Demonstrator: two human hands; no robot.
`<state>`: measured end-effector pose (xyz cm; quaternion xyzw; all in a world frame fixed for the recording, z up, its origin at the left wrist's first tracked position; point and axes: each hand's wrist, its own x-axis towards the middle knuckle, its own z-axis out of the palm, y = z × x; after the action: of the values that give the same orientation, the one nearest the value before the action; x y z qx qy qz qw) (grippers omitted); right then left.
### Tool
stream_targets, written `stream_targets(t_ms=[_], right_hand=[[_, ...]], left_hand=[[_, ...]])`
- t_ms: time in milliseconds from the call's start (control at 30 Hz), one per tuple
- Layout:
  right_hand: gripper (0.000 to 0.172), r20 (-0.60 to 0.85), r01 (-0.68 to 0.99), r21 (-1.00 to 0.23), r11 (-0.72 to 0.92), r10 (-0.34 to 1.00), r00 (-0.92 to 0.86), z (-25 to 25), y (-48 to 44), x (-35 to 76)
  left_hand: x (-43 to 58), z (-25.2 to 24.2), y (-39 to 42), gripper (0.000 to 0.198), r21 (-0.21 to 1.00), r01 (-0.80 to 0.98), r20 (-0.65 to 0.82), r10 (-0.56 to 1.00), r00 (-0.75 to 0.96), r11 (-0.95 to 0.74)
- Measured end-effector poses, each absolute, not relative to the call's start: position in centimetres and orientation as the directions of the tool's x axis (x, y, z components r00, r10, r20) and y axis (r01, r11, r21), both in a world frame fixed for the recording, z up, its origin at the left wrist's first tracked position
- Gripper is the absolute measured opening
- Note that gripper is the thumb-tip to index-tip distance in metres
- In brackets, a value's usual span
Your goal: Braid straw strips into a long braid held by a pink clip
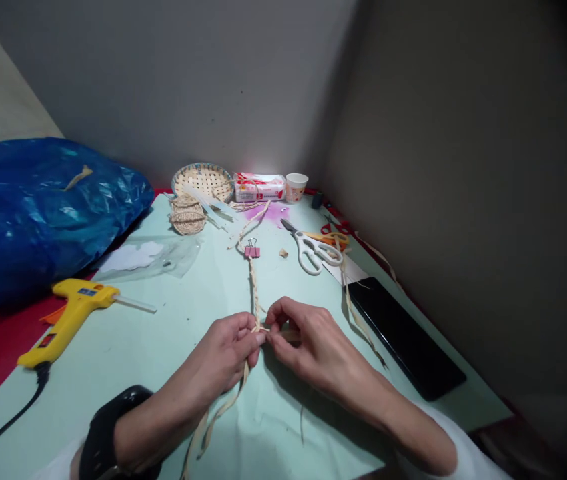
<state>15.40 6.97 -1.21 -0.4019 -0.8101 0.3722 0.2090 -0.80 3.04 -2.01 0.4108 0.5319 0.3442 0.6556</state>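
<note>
Braided cord [255,287], pale straw in colour, runs up the middle of the mint-green table [173,340] from between the two hands; its plait is narrow and fairly even, the crossings showing as small slanted steps, with a thin wisp sticking out on the right near the lower end; a pink binder clip [252,253] sits across it farther up, wire handles pointing away, and past the clip the cord bends left, then slants up to the right; the left hand [231,347] has thumb and forefinger pressed together on the bottom of the plait, where it divides; the right hand [316,340] has its thumb and fingertips drawn together on a flat strand [291,335], which passes beneath the palm; loose tails [226,405], unplaited and gently curved, trail below the left hand toward the near side; white-handled scissors [310,252] lie to the right of the clip, with a black flat device [406,340] nearer on that side; a yellow glue gun [71,320] lies well to the left.
</note>
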Motion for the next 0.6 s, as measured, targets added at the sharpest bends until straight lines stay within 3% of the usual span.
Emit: stream_targets(t_ms=[200,600], right_hand=[[0.007,-0.059,0.463,-0.838,0.290,0.794,-0.604,-0.8,7.4,15.9],[0.010,-0.098,0.526,-0.763,0.376,0.737,-0.669,0.0,7.6,16.8]], left_hand=[[-0.8,-1.9,2.8,0.022,0.908,0.057,-0.419,0.889,0.185,0.415],[-0.9,-2.3,3.0,0.025,0.909,0.011,-0.409,0.886,0.216,0.417]])
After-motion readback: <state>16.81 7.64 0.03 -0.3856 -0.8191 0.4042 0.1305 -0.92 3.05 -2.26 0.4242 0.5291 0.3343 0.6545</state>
